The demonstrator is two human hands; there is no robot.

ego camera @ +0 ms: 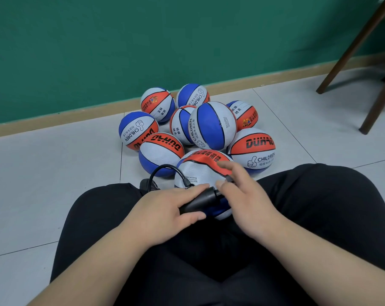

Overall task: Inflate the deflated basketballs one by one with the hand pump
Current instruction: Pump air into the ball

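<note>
Deflated basketball (198, 171): lies between the person's knees, at the near edge of the lap; its red panel is creased and caved in, and white and blue panels show around it.
Hand pump (198, 203): black barrel lying across the near side of the deflated basketball, tilted up to the right.
Hose (163, 166): black, arcs up from the left and comes down onto the white panel of the deflated basketball.
Left hand (165, 213): fingers clamped round the barrel of the hand pump, thumb on the near side.
Right hand (246, 202): lies over the handle end of the hand pump, fingers apart and fairly straight, the forefinger reaching across the red panel; a small black part shows between thumb and forefinger, but whether the fingers clamp it cannot be told.
Pile of balls (212, 125): eight round red, white and blue basketballs on the floor just beyond the knees; the nearest ones touch or crowd the deflated basketball, and the hose loop crosses in front of one of them.
Trousers (319, 195): black, filling the near part of the view on both sides of the hands.
Shoe (147, 184): dark, partly hidden behind the left knee and the hose.
Floor (54, 184): pale grey tiles.
Wall (99, 40): green, with a wooden skirting (54, 120) along its foot, close behind the pile.
Chair legs (352, 51): dark brown, at the far right, well apart from the balls.
</note>
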